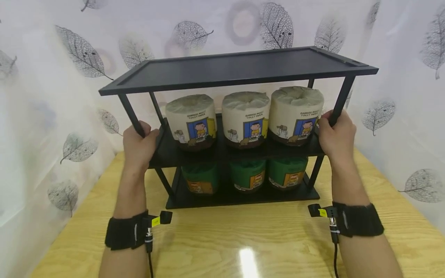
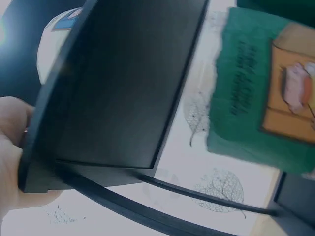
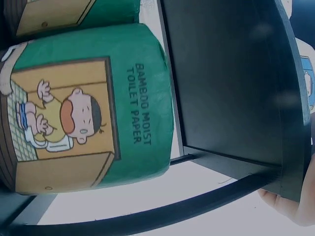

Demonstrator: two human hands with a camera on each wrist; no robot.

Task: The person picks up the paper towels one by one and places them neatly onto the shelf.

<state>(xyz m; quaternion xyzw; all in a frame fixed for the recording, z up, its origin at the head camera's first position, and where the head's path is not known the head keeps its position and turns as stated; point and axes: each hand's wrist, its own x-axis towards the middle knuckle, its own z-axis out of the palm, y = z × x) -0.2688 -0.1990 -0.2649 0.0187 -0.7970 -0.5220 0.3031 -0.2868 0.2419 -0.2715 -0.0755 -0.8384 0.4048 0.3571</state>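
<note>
A black three-tier shelf rack (image 1: 229,154) stands on the wooden table. My left hand (image 1: 139,144) grips its left end where the front post meets the middle shelf. At the opposite end my right hand (image 1: 337,135) holds the rack in the same place. Three white toilet paper rolls (image 1: 246,119) stand in a row on the middle shelf. On the bottom tier are three green toilet paper rolls (image 1: 247,175), their tops partly hidden by the shelf above. The right wrist view shows one green roll (image 3: 142,103) close up, with fingers (image 3: 280,204) under the shelf's end.
The rack's top board (image 1: 236,69) bears nothing. Light wood tabletop (image 1: 208,239) extends in front of the rack and to both sides. A pale curtain (image 1: 76,116) with leaf prints hangs behind and at the sides. Cables (image 1: 335,251) run from both wrist cameras.
</note>
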